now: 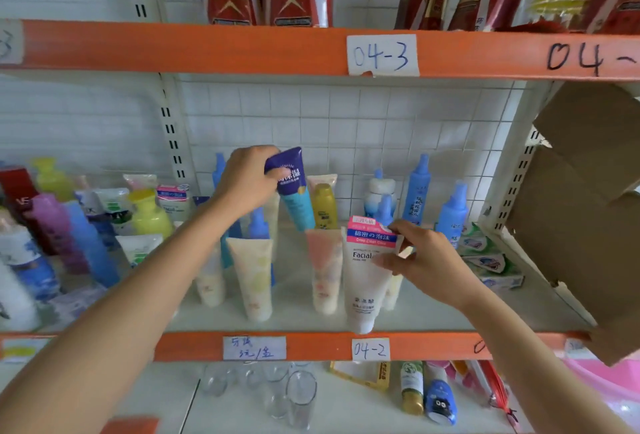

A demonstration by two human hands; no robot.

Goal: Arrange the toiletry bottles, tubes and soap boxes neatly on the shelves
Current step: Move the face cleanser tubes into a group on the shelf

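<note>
Up high, purple-teal tube [292,187], white facial tube [367,277]

Cardboard box [585,211], glasses [300,399] below.

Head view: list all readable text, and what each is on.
"04-3": paper label on the upper orange rail.
"04-": handwritten on that rail, cut off by the frame.
"04-2": paper label on the lower rail.
"Facial", "Deep Clean": white tube pinched by the right hand.
Purple tube in the left hand: blurred.
Other packaging: unreadable.
</note>
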